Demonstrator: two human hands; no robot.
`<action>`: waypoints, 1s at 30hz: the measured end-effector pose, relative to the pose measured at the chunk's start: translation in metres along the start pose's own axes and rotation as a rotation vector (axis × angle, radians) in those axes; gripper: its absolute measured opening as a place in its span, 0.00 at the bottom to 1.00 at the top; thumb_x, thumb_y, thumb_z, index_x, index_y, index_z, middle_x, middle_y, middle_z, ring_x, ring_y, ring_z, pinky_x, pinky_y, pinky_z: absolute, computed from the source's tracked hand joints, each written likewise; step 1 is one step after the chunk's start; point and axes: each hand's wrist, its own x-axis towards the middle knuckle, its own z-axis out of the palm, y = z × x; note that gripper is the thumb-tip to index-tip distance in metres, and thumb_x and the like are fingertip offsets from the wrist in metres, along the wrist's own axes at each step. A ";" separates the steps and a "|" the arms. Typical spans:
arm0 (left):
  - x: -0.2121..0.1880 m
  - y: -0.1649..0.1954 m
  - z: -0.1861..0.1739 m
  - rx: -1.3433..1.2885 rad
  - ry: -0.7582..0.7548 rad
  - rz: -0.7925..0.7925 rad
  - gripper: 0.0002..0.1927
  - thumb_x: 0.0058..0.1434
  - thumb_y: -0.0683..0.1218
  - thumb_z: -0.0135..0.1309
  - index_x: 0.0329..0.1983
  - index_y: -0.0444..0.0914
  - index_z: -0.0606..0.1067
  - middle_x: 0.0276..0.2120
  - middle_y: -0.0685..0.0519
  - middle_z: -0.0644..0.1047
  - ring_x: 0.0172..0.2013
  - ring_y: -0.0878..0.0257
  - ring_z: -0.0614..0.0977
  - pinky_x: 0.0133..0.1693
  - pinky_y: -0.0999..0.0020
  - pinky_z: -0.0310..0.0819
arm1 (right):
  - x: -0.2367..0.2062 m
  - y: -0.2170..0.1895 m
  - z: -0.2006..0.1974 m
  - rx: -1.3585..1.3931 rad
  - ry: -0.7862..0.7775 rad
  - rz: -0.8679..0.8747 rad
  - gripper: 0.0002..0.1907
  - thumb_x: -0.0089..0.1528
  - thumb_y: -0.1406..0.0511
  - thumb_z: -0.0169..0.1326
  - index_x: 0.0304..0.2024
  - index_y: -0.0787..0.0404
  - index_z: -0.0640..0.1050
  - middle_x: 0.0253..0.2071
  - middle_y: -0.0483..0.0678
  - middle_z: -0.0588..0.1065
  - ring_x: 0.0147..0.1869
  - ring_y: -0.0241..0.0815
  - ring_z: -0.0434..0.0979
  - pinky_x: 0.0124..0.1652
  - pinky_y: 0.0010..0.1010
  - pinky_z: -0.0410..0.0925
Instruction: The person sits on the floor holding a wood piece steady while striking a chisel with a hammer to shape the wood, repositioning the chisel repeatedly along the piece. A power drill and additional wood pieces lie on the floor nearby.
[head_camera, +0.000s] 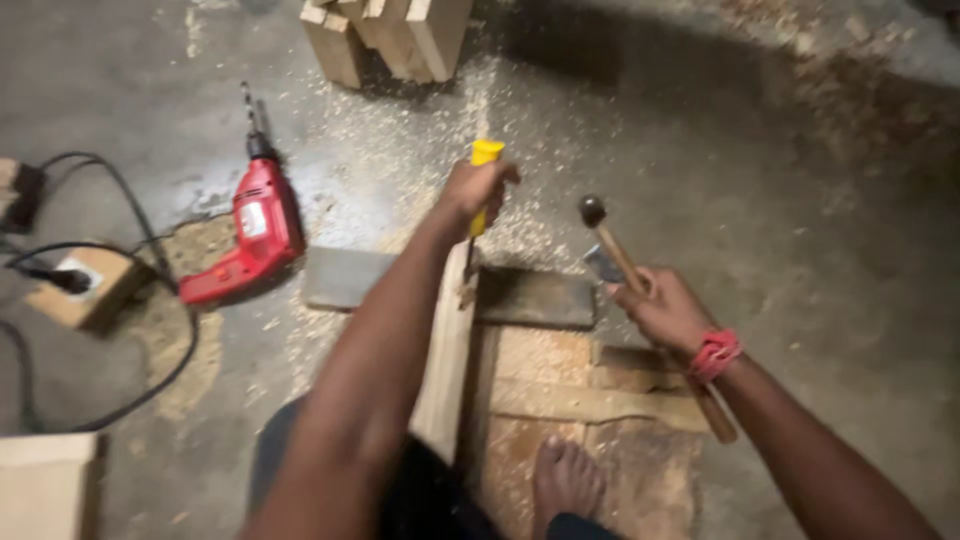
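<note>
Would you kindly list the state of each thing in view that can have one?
Left hand: closed around the chisel handle.
Chisel: upright, tip on the plank.
Right hand: gripping the hammer.
Hammer: raised, head clear of the chisel.
Plank: lying across a dark board.
Red drill: lying on the floor, unheld.
Bare foot: resting on the wooden base.

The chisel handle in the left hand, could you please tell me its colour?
Yellow; the chisel handle shows best in the head view, gripped by the left hand.
</note>
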 end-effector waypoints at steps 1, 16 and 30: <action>0.000 0.001 -0.003 0.001 0.051 -0.011 0.12 0.54 0.46 0.60 0.21 0.39 0.69 0.13 0.57 0.63 0.11 0.65 0.63 0.15 0.64 0.54 | -0.005 0.003 0.007 0.039 0.000 0.005 0.17 0.64 0.56 0.56 0.30 0.63 0.73 0.21 0.39 0.64 0.23 0.30 0.61 0.23 0.30 0.57; 0.009 0.023 -0.023 0.089 0.173 -0.077 0.11 0.50 0.47 0.55 0.20 0.37 0.69 0.12 0.51 0.66 0.10 0.58 0.67 0.15 0.58 0.58 | -0.042 -0.039 0.043 0.263 0.034 -0.032 0.13 0.64 0.59 0.57 0.33 0.61 0.72 0.18 0.38 0.64 0.17 0.28 0.61 0.17 0.25 0.57; -0.027 0.024 -0.039 0.220 -0.128 0.395 0.09 0.56 0.41 0.61 0.24 0.36 0.73 0.16 0.56 0.72 0.15 0.67 0.72 0.18 0.70 0.65 | -0.044 -0.020 0.028 0.195 0.018 0.014 0.14 0.65 0.59 0.58 0.36 0.63 0.74 0.21 0.36 0.63 0.21 0.25 0.59 0.20 0.24 0.55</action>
